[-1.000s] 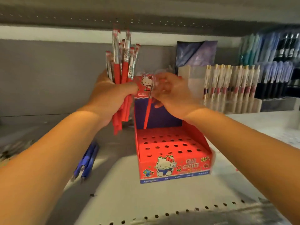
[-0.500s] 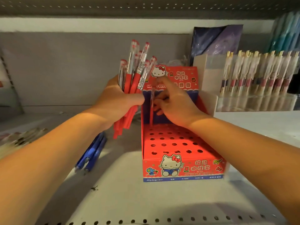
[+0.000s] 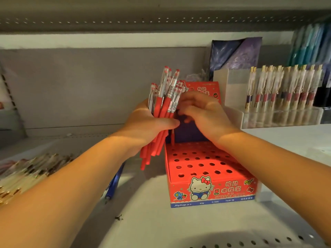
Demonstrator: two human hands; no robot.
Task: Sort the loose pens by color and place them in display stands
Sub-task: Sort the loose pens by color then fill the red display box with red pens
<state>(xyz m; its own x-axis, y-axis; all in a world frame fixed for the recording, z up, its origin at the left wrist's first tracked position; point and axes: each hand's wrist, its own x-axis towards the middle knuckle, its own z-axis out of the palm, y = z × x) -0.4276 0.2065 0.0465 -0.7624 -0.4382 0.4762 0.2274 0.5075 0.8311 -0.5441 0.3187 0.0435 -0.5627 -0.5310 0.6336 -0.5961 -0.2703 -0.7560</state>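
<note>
My left hand (image 3: 152, 124) grips a bundle of red pens (image 3: 165, 99) upright, just left of the red cartoon-cat display stand (image 3: 213, 191). My right hand (image 3: 204, 115) is over the stand's back-left corner. Its fingertips are curled against the right side of the bundle and pinch a red pen there. One thin red pen (image 3: 173, 138) stands in a back-left hole of the stand, with its top hidden behind my right hand. The other holes in the stand's perforated top (image 3: 200, 163) hold nothing. Blue pens (image 3: 114, 183) lie loose on the shelf under my left forearm.
A heap of clear, gold-trimmed pens (image 3: 26, 169) lies at the left of the shelf. A clear acrylic stand (image 3: 279, 115) full of pens sits to the right, with dark packets (image 3: 234, 54) behind it. The upper shelf (image 3: 161, 20) hangs close overhead.
My right hand has moved from the pen it set into the back-left hole up and left to the bundle. The camera has shifted slightly.
</note>
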